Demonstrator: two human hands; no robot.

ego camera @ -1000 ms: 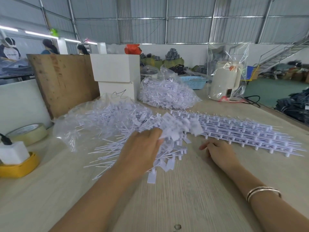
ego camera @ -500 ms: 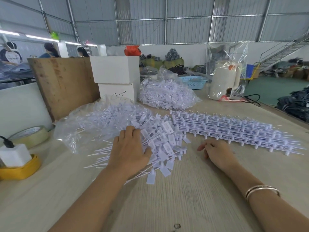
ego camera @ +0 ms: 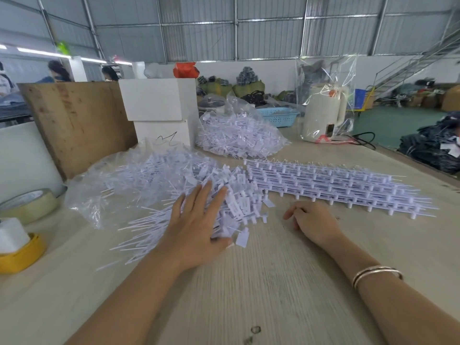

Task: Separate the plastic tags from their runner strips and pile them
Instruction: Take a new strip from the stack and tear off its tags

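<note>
A loose pile of white plastic tags [ego camera: 239, 202] lies in the middle of the wooden table [ego camera: 286, 290], spreading left into a clear plastic bag [ego camera: 129, 178]. My left hand [ego camera: 196, 220] lies flat on the pile's near side with straight fingers pressing the tags down. Stacked runner strips [ego camera: 336, 185] with tags attached stretch across the table to the right. My right hand [ego camera: 311, 220] rests on the table just in front of the strips, fingers loosely curled, holding nothing.
A second clear bag of tags [ego camera: 239, 135] sits behind the pile, next to stacked white boxes [ego camera: 159, 108] and a plywood board [ego camera: 74, 120]. A tape roll [ego camera: 27, 205] and a yellow holder [ego camera: 22, 252] are at the left edge. A bagged kettle [ego camera: 323, 113] stands at the back right.
My left hand put down the bunch of tags it gripped and flattened out on the pile. My right hand stayed where it was.
</note>
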